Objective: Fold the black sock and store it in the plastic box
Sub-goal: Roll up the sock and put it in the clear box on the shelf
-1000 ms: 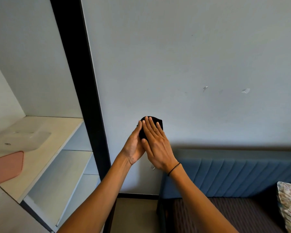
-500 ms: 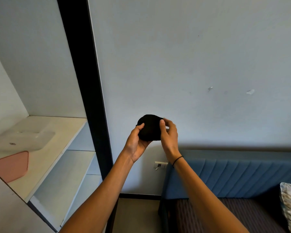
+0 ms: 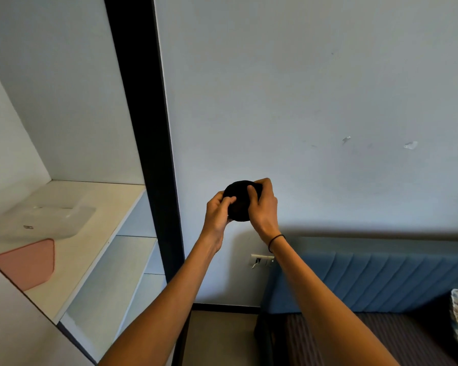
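Since a moment ago your hands are closing tighter: the black sock (image 3: 239,204), then only pinched at its sides, is now being rolled into a round bundle in mid-air in front of the wall. Your left hand (image 3: 217,215) is curling its fingers into the sock's left edge, and your right hand (image 3: 265,207) is wrapping over its top and right side; both are gripping it. It is looking soft, light and springy, so you are probably needing to keep pressure on the tucked edge or it may unroll. The plastic box (image 3: 72,220) is sitting open on the shelf (image 3: 111,207) to your left, beside a pink lid (image 3: 27,262). A small mark on the box is too small to read.
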